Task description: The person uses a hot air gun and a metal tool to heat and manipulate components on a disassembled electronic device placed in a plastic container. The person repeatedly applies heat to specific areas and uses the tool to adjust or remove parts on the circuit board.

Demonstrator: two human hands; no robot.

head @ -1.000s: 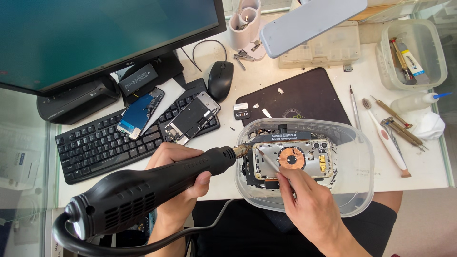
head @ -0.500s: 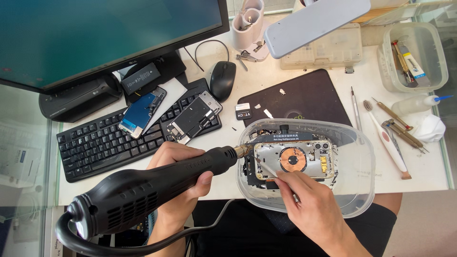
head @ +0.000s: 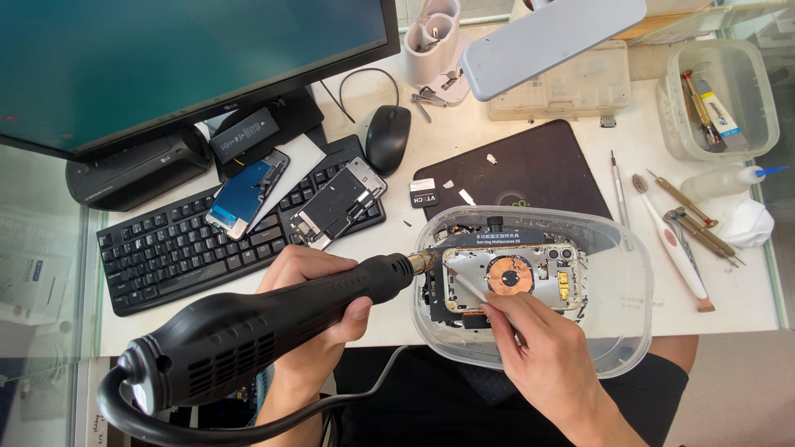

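Against the frame 0.5 s earlier, little has shifted: both hands keep their posts and the tool tip remains at the phone's left edge.

The left hand (head: pixel 310 302) is wrapped tight around a black rotary tool (head: pixel 248 331), matte plastic with vent slots, tapering to a brass-coloured collet. A thick black cord (head: pixel 248 426) loops off its rear at lower left.

The right hand (head: pixel 551 364) pinches a thin white stick (head: pixel 468 285), its tip laid on the phone.

The opened phone (head: pixel 509 277) lies right of centre, clamped in a black fixture inside a clear plastic tub (head: pixel 621 290). Its bare silver frame shows 1 copper-coloured round coil.

A black keyboard (head: pixel 166 248) at left carries 2 loose phone screens (head: pixel 286 199).
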